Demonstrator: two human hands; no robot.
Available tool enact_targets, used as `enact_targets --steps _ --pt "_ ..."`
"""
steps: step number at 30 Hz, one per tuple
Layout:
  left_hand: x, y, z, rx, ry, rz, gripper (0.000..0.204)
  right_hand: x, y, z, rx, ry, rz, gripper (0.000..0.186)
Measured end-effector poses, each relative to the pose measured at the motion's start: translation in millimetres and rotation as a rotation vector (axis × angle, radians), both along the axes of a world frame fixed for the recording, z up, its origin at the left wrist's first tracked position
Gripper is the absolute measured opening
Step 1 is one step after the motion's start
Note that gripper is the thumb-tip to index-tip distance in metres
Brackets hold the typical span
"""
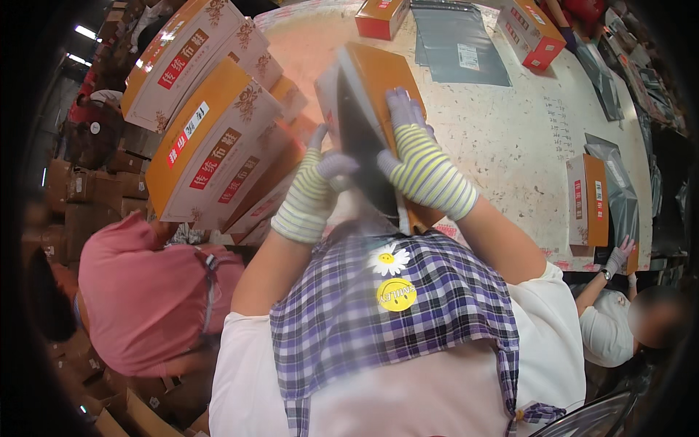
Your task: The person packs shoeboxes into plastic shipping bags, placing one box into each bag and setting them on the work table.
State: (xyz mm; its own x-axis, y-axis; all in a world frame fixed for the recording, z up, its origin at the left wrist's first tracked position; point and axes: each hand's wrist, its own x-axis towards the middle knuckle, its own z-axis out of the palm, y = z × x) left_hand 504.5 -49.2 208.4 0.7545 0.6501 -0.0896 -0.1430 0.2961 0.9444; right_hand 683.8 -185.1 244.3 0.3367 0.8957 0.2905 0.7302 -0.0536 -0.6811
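Note:
In the middle, an orange-and-white box point(393, 71) stands tilted, with a dark, glossy surface point(358, 142), perhaps plastic, along its near side and a pale strip along the edge. My right hand point(426, 156), in a striped glove, grips the box's orange side, thumb over the dark part and fingers up along the orange. My left hand point(313, 186), gloved alike, holds the box's lower left side, its thumb pointing inward.
Stacked shoe boxes point(200, 138) fill the table's point(510, 131) left. More boxes point(530, 36) and grey mailer bags point(462, 44) lie farther back. A co-worker in pink point(145, 298) is at lower left; another's gloved hand point(620, 255) touches a bag beside a box point(586, 200) at right.

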Motion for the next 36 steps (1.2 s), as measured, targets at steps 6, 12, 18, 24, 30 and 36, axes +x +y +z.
enact_targets --steps 6,12,18,24,30,36 --pt "31.6 23.5 -56.6 0.985 0.116 -0.036 0.073 -5.9 19.7 13.3 -0.234 -0.102 -0.086 0.088" --pt "76.0 -15.9 -87.7 -0.36 0.23 -0.21 0.046 16.4 48.0 -99.4 -0.598 -0.499 -0.153 0.104" --pt "101.5 20.9 -197.2 0.499 0.768 -0.071 0.064 -5.2 14.5 -152.5 -0.559 -0.482 0.019 0.074" --pt "117.6 94.0 -188.4 0.638 0.902 0.181 0.054 -0.9 7.1 -174.9 -0.576 -0.526 0.064 0.074" --pt "120.3 79.5 -160.1 1.003 0.762 0.023 0.052 12.6 -4.8 -213.3 -0.331 -0.748 0.029 0.067" --pt "93.0 43.5 -100.0 1.067 0.663 -0.305 0.052 -1.3 21.0 -182.7 -0.391 -0.523 0.001 0.072"
